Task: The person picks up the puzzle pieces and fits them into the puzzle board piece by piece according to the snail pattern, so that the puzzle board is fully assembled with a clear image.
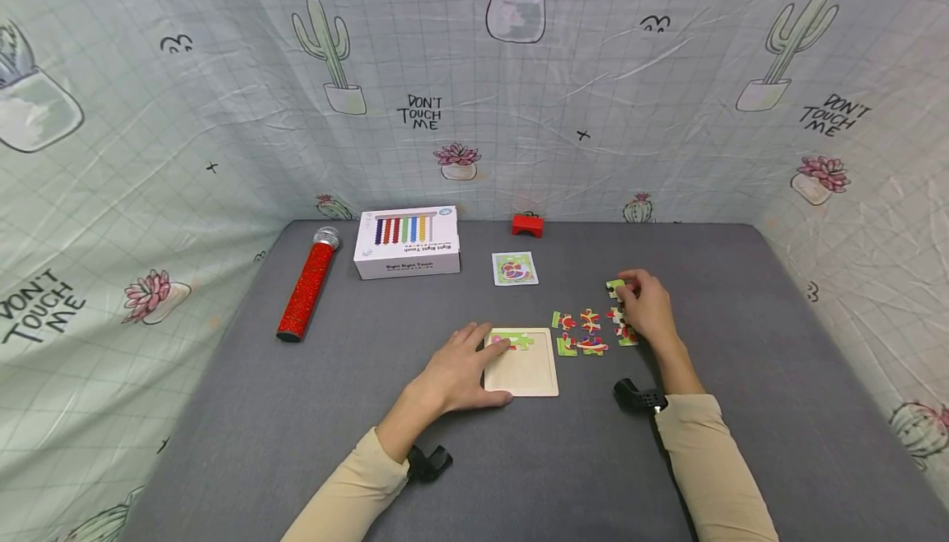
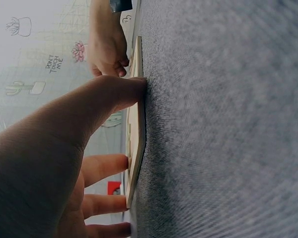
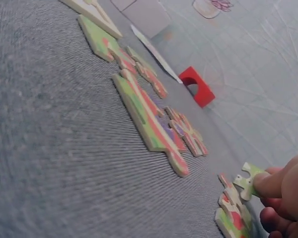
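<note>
Your right hand [image 1: 647,309] pinches a puzzle piece [image 3: 248,180] by its edge, just above the loose pieces [image 1: 582,333]. It looks thin, stiff and light, so a soft pinch should do. Your left hand [image 1: 455,369] lies flat, holding the tray [image 1: 526,377] steady.
</note>
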Demonstrator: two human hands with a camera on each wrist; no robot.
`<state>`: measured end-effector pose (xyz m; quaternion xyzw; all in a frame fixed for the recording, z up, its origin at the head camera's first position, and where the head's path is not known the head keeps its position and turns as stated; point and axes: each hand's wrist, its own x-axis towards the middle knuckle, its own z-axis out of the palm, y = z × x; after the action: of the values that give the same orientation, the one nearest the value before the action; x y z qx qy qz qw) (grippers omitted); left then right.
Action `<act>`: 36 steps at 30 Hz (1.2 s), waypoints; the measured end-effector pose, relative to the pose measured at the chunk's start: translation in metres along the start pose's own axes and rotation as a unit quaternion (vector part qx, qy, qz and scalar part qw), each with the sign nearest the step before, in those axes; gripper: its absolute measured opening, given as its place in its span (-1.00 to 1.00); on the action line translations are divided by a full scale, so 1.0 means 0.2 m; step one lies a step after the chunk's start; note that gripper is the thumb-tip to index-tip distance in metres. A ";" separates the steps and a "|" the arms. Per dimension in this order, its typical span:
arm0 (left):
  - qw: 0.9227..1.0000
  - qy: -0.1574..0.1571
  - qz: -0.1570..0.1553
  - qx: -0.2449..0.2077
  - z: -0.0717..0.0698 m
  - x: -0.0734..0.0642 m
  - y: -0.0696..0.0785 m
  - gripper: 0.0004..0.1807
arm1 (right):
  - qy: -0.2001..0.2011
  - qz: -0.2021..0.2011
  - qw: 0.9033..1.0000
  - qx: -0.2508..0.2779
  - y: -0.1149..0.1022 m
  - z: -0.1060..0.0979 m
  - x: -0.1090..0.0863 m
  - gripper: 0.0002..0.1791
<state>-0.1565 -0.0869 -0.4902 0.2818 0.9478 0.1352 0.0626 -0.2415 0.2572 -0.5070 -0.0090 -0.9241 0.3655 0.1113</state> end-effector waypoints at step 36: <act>1.000 0.006 0.007 0.002 -0.01 -0.01 0.01 -0.12 | -0.082 -0.020 0.996 0.021 -0.22 -0.09 -0.03 -0.74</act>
<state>-0.1545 -0.0875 -0.4875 0.2874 0.9465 0.1356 0.0556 -0.2289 0.2365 -0.4649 0.0424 -0.9223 0.3818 0.0426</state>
